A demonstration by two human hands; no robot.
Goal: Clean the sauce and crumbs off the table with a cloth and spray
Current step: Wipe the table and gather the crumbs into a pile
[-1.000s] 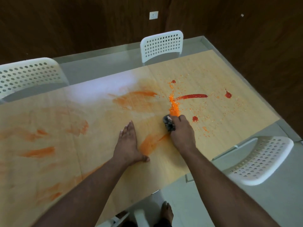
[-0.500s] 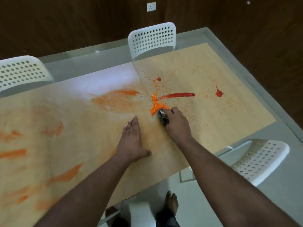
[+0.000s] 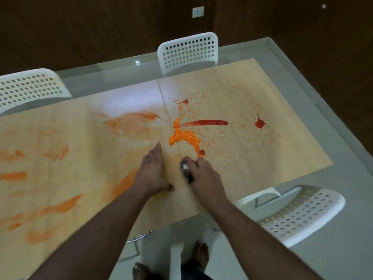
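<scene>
Low in the frame, the left hand (image 3: 152,174) lies flat on the table (image 3: 262,158), fingers straight and together, bracing. Just right of it the right hand (image 3: 202,175) has its fingers curled round a small dark wad of cloth (image 3: 186,168), pressed to the wood; only a little of the cloth shows past the knuckles. No spray bottle is in view.

Just above the cloth sits a red sauce blob (image 3: 202,152) and, above that, the heaped orange crumbs (image 3: 184,136) at centre frame. The risk is plain — a wad this small, probably already loaded, may smear rather than lift, as the orange streaks (image 3: 129,124) across the left half suggest. A hard push could also scatter the crumbs toward the table's right edge and onto the floor.

Farther up, the long red sauce stripe (image 3: 207,122) and a separate red spot (image 3: 260,123) at right look thick — dragging crumbs through them would make paste. White chairs (image 3: 187,51) stand beyond.
</scene>
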